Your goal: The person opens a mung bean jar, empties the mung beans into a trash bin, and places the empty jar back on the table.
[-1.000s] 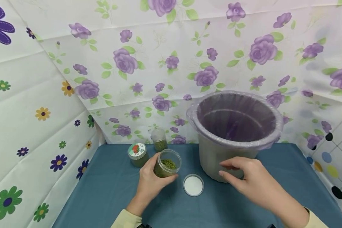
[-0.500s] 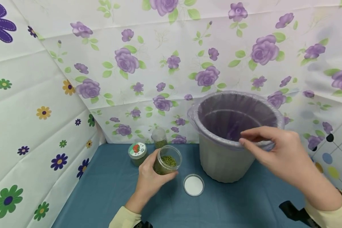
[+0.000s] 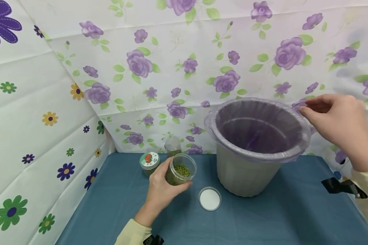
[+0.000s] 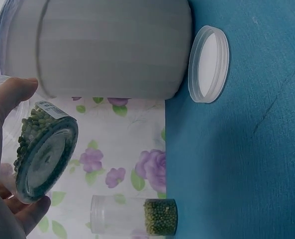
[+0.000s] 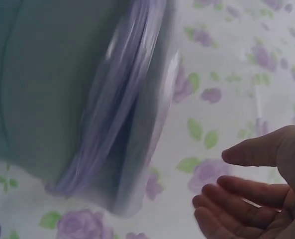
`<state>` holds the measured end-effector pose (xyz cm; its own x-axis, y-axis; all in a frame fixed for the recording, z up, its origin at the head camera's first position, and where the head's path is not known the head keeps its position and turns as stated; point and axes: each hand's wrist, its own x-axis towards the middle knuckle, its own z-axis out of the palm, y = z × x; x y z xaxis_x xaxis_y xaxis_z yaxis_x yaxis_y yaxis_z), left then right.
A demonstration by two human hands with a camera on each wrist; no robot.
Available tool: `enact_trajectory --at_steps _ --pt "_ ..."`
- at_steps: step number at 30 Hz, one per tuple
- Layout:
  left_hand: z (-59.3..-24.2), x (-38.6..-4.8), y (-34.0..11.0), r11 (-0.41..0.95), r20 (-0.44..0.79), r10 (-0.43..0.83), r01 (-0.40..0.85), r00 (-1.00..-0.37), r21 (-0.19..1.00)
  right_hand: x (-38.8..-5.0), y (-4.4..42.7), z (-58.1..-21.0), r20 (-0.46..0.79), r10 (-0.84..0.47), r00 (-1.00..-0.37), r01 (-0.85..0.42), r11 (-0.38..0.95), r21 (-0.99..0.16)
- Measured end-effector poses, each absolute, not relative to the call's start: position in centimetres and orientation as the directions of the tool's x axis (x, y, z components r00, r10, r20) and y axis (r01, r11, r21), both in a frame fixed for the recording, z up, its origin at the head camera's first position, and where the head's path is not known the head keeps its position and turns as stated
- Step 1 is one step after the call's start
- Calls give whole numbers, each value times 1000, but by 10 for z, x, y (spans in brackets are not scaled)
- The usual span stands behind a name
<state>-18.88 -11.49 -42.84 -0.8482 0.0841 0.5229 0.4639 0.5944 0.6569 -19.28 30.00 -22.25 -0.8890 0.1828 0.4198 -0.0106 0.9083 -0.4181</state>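
My left hand [image 3: 163,190] grips a clear jar [image 3: 181,170] partly filled with green beans, its open mouth tilted up toward the head camera. In the left wrist view the jar's base [image 4: 48,158] hangs clear of the blue cloth. My right hand [image 3: 340,124] is raised beside the right rim of the lined bucket [image 3: 246,173]; its fingers are bent, with a gap to the thumb and nothing between them in the right wrist view [image 5: 251,184]. A round lid [image 3: 210,199] with a white inside lies on the cloth between the jar and the bucket.
Behind the held jar stands a taller clear jar [image 3: 173,144] with green contents. To its left is a closed jar [image 3: 149,160] with a tomato picture on its lid. Flowered sheets [image 3: 141,112] rise behind and at both sides of the blue cloth [image 3: 116,204].
My right hand has moved up and right, from the bucket's front, past its rim, to its right side. My left hand still holds the jar, raised very slightly.
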Motion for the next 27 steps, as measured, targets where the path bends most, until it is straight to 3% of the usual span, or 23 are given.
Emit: enact_trajectory --at_steps 8,14,20,27 --pt "-425 -191 -113 586 534 106 486 -839 648 -217 324 -227 242 189 -952 101 937 -333" --pt "-424 -194 -112 591 545 118 500 -830 633 -230 338 -224 129 122 -984 82 957 -280" --pt "-422 -194 -114 604 543 116 493 -832 626 -240 346 -216 -44 51 -998 62 948 -312" --pt "-421 -194 -115 598 542 125 499 -831 627 -242 342 -219 -44 32 -999 43 957 -288"
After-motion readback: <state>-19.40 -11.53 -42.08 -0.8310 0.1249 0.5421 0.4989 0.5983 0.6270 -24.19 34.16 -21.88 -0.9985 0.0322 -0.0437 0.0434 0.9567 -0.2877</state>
